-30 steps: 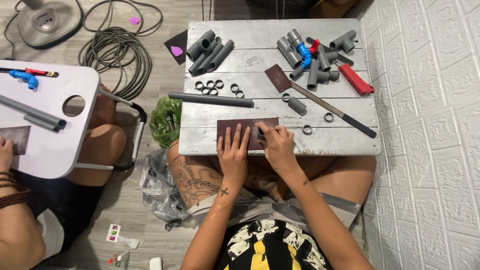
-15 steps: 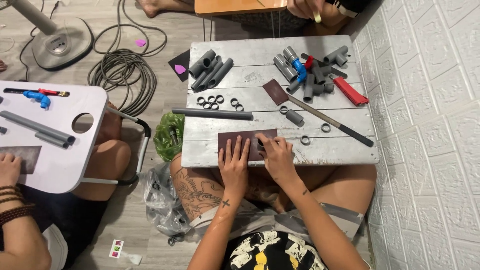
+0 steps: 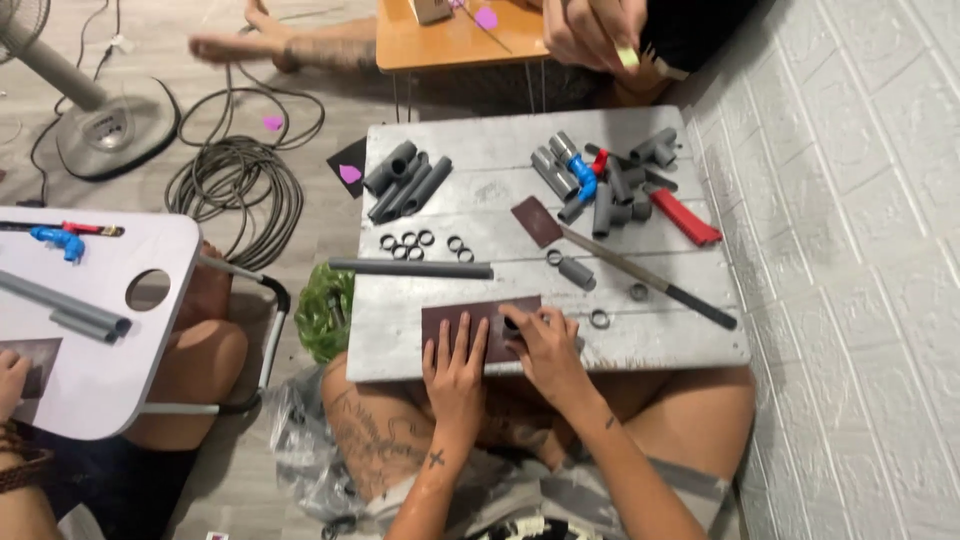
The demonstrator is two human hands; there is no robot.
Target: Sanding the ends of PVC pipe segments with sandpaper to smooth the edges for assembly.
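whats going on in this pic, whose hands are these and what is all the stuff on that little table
The view comes from a camera on a person's head, looking down at their lap. No machine here, only bare hands. The left hand lies flat on a dark brown sheet of sandpaper. The right hand presses a small grey ring onto it. On the grey table lie more rings, short grey pipe pieces, a long file and a red-handled tool. Other people sit nearby.

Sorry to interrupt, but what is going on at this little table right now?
A person sits at a grey table. The left hand lies flat on a dark sandpaper sheet, and the right hand presses a small grey ring onto it. More rings, pipe pieces and a long file lie beyond.
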